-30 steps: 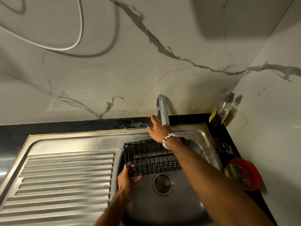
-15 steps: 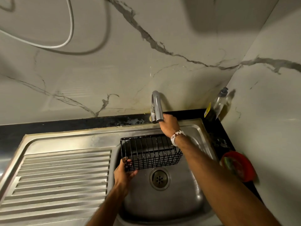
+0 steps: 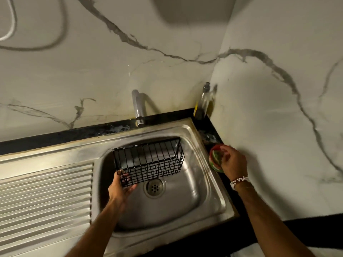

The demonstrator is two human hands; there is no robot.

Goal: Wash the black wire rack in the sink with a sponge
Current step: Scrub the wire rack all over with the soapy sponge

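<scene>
Your left hand (image 3: 121, 190) grips the black wire rack (image 3: 148, 162) by its lower-left corner, over the sink (image 3: 219, 199) at frame centre, long axis running left-right. Your right hand (image 3: 234, 161), fingers curled into the red tub (image 3: 215, 160) at mid-right; can't tell what it holds. Sponge is on that side, so right hand fetches.

A black counter (image 3: 61, 135) runs along the foot of the marble wall across the middle of the frame and turns down the right side. Set into it is a steel sink (image 3: 206, 145), its ribbed drainboard (image 3: 44, 197) at lower left and its basin, with a round drain (image 3: 155, 186), at centre. A tap (image 3: 137, 108) rises at the sink's back edge. In the corner at upper right a bottle (image 3: 203, 102) stands upright on the counter. Nearer along the right strip sits a red tub (image 3: 215, 158).
</scene>
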